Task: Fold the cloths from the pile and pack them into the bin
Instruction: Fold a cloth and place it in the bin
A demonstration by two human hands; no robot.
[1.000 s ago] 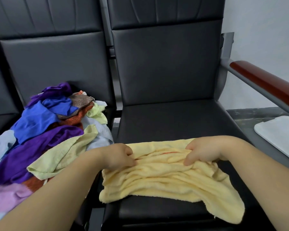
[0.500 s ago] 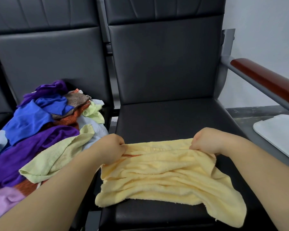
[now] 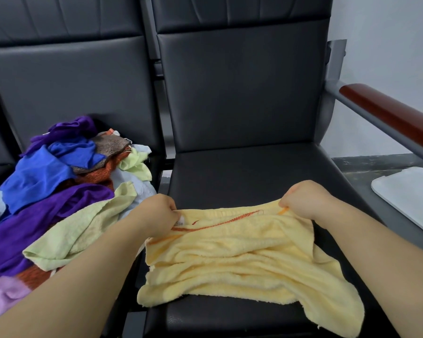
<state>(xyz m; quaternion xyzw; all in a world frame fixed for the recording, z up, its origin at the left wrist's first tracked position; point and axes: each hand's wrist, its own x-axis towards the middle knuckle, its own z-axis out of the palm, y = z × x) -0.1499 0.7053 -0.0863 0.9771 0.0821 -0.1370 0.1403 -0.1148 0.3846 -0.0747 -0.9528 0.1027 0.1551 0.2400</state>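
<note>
Towel (image 3: 232,259) runs left-right; your left hand (image 3: 156,213) and right hand (image 3: 303,201) pinch its far edge, near edge toward you.

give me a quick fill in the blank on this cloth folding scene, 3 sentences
1. Both hands grip the far edge of the ____ cloth lying on the black seat.
2. The pile of cloths sits on the seat to the person's ____.
3. The left hand and right hand pinch opposite ____ of that edge.

Missing words: yellow; left; ends
</note>
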